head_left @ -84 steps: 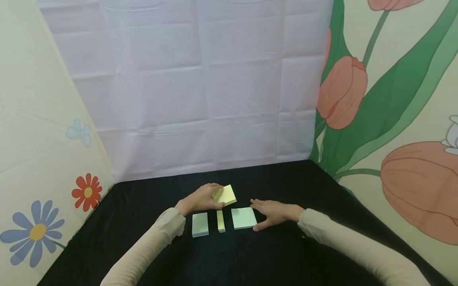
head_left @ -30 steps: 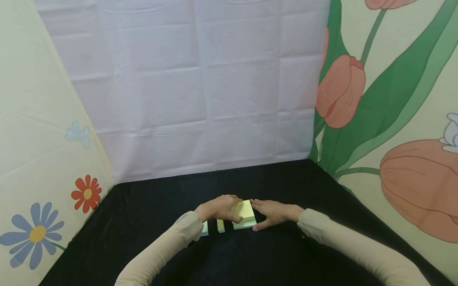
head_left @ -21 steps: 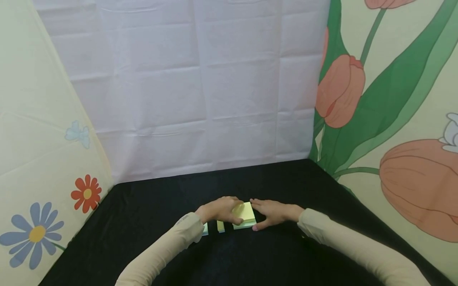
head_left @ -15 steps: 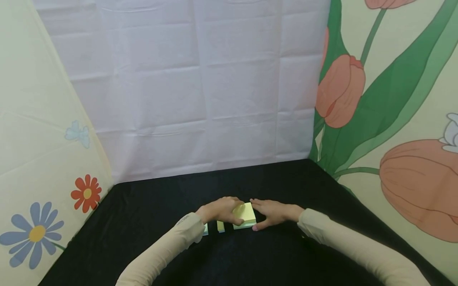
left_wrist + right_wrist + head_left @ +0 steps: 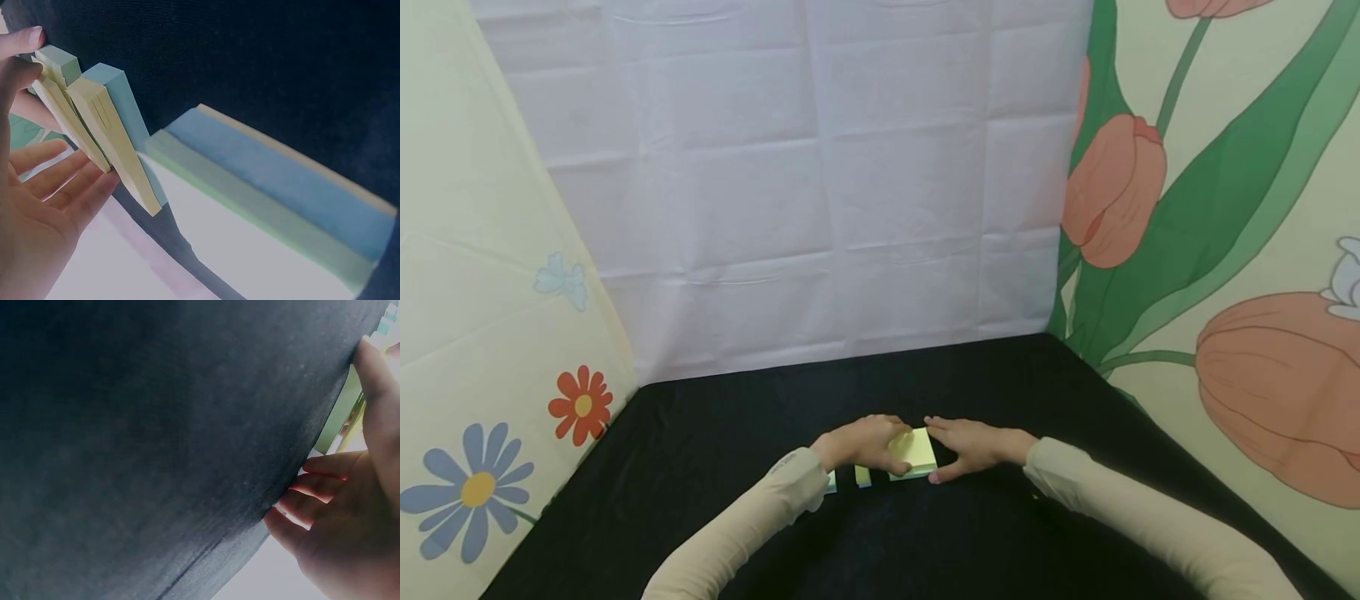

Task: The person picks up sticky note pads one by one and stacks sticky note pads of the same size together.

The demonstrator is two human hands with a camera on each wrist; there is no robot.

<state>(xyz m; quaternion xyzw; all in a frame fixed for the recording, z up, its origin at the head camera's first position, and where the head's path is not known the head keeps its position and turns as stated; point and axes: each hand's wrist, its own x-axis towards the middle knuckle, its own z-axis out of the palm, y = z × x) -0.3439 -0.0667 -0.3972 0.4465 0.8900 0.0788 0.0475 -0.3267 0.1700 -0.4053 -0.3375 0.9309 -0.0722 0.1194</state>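
Observation:
My left hand [image 5: 868, 442] holds a yellow sticky-note pad [image 5: 919, 450] between thumb and fingers. That pad lies over a pale green sticky-note pad [image 5: 913, 476], their edges nearly lined up; in the left wrist view the green pad [image 5: 59, 59] shows just behind the yellow one [image 5: 69, 119]. My right hand [image 5: 973, 446] rests on the cloth at the green pad's right side, fingers extended, thumb near its front corner. Left of them sits a narrow yellow-and-blue sticky-note stack [image 5: 112, 144]. A wider stack of green and blue pads [image 5: 262, 194] is mostly hidden by my left hand in the head view.
Black cloth [image 5: 880, 542] covers the table. A white sheet [image 5: 835, 183] hangs behind it. Flower-printed cloths stand at the left [image 5: 490, 333] and right [image 5: 1285, 250] sides.
My left hand has carried the yellow pad rightward and down from behind the row onto the green pad, settling slightly lower over the last second. My right hand has stayed in place.

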